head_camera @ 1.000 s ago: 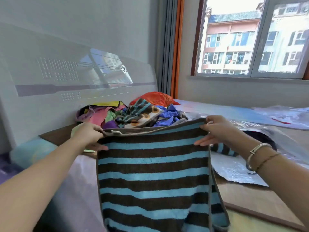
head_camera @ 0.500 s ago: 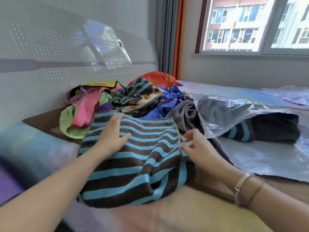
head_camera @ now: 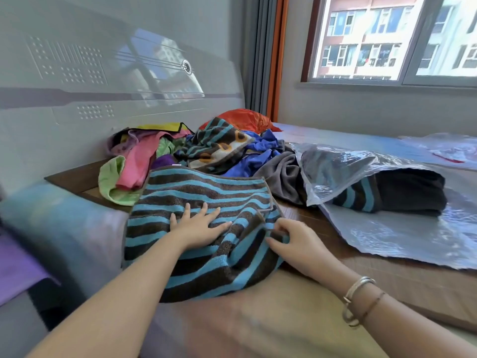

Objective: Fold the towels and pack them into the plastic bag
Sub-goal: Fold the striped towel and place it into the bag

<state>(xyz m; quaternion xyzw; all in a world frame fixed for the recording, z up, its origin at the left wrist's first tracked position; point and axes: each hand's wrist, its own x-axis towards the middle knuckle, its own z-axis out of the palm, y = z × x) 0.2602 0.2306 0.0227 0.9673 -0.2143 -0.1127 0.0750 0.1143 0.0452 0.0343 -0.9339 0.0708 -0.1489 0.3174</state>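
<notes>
A brown towel with blue stripes [head_camera: 201, 192] lies doubled over on the bed in front of me. My left hand [head_camera: 198, 224] rests flat on its middle, fingers spread. My right hand [head_camera: 296, 237] pinches the towel's right edge, where the cloth bunches up. To the right lies a clear plastic bag [head_camera: 374, 228] with its mouth toward the towel. Inside it sits a folded dark towel with blue stripes [head_camera: 402, 192].
A heap of unfolded towels [head_camera: 196, 151] in pink, green, blue, grey and orange lies behind the striped one, against the grey headboard [head_camera: 103, 81]. A second plastic bag [head_camera: 449, 148] is at the far right. A window fills the upper right.
I held the striped towel up by its top edge with both hands, then laid it down folded on the bed. My left hand now presses it flat while my right hand grips the side edge.
</notes>
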